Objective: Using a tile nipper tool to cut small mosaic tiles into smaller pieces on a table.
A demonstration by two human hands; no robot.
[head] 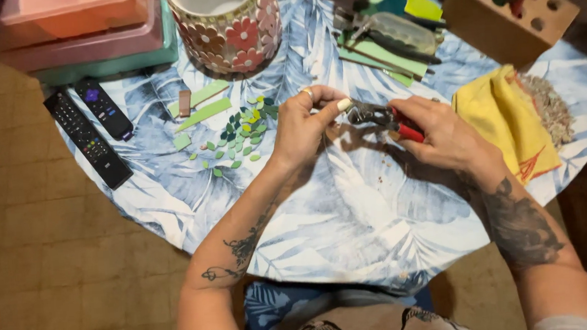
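Observation:
My right hand (439, 131) grips red-handled nippers (381, 118) over the middle of a round table with a blue leaf-print cloth (354, 209). My left hand (304, 125) pinches a small pale piece (345, 104) at the nippers' jaws. Just left of that hand lies a scatter of small green leaf-shaped tile pieces (241, 138). Two longer pale green strips (200, 106) lie beside them.
A pot covered in red and white mosaic flowers (228, 25) stands at the back. Two black remotes (89, 130) lie at the left edge. A yellow cloth (509, 121), a wooden tool block (507, 15), stacked plastic boxes (83, 27) and loose tools (389, 43) ring the table.

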